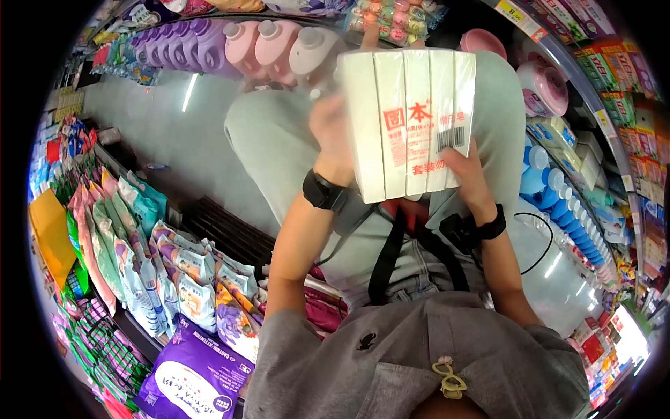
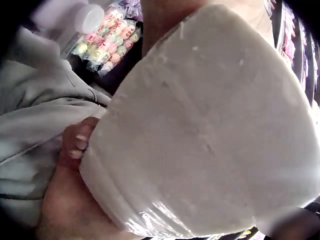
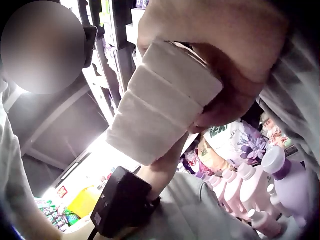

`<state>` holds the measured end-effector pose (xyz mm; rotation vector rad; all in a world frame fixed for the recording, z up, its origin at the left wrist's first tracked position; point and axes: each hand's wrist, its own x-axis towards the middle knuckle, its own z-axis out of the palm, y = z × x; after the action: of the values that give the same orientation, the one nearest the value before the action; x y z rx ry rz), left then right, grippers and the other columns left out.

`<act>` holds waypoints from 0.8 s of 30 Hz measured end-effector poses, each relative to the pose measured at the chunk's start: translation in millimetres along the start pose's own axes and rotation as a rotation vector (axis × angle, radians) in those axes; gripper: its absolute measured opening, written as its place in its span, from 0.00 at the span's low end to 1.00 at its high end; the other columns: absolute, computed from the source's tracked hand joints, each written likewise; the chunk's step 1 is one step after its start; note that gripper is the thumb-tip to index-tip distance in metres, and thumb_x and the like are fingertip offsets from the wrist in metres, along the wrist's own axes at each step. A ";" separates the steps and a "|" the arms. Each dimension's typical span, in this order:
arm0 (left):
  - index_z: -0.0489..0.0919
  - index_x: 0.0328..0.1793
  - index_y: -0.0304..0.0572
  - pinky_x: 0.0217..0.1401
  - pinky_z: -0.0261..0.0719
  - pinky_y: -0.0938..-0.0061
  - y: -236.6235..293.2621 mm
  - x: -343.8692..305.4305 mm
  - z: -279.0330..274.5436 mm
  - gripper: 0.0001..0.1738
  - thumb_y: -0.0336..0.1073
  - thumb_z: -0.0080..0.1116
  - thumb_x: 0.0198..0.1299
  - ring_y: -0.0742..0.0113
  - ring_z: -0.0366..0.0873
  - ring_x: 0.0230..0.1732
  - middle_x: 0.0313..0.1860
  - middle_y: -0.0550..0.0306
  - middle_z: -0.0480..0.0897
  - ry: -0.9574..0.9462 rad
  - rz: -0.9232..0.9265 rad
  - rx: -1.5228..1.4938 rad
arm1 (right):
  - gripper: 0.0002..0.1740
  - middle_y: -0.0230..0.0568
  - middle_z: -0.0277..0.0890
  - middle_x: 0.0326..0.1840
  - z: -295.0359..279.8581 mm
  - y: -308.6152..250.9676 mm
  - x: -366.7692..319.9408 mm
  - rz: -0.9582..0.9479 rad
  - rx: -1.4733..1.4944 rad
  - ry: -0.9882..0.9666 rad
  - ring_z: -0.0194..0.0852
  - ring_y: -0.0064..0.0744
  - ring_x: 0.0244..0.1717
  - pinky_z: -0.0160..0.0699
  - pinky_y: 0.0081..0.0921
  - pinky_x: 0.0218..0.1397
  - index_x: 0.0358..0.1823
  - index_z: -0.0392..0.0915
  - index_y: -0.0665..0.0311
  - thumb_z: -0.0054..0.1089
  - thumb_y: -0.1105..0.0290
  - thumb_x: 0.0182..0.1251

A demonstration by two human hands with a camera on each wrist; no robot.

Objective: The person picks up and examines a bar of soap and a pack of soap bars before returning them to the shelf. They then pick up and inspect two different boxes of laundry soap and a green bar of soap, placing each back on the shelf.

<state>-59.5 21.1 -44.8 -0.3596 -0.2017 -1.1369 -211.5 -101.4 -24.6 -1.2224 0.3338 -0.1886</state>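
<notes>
A film-wrapped pack of white laundry soap bars (image 1: 412,133), printed with red characters and a barcode, is held up over the lap. My right hand (image 1: 471,178) grips its lower right side, thumb across the printed front. My left hand (image 1: 329,133), blurred, holds the left edge, with part of the hand hidden behind the pack. In the left wrist view, the plain side of the soap pack (image 2: 200,125) fills most of the picture. Seen from the right wrist, the bar ends of the soap pack (image 3: 160,100) stick out below the right hand (image 3: 225,55).
Pink bottles (image 1: 276,45) and purple bottles (image 1: 188,49) line the far shelf, beside a bag of colourful balls (image 1: 394,21). Detergent bags (image 1: 188,265) and a purple bag (image 1: 195,377) stand left. Blue-capped bottles (image 1: 558,202) fill the right shelf. Grey floor (image 1: 160,126) shows left of the knees.
</notes>
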 end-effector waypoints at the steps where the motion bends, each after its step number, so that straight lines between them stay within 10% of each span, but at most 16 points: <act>1: 0.60 0.68 0.35 0.64 0.66 0.61 -1.3 -1.1 0.4 0.36 0.46 0.47 0.53 0.52 0.68 0.62 0.63 0.44 0.68 0.003 -0.002 0.019 | 0.32 0.39 0.68 0.57 0.5 -0.8 -1.1 0.008 -0.002 0.007 0.65 0.26 0.57 0.63 0.24 0.61 0.65 0.58 0.72 0.55 0.67 0.61; 24: 0.67 0.61 0.32 0.58 0.71 0.64 2.8 3.5 -7.6 0.32 0.49 0.48 0.56 0.54 0.74 0.53 0.55 0.47 0.76 0.512 0.080 0.573 | 0.31 0.42 0.74 0.49 -4.5 -2.2 1.3 -0.150 -0.079 0.038 0.72 0.26 0.48 0.72 0.24 0.52 0.54 0.65 0.73 0.68 0.66 0.53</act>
<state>-55.7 16.2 -51.1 0.4275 -0.0529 -1.0070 -211.7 -106.5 -24.1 -1.3237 0.2849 -0.3306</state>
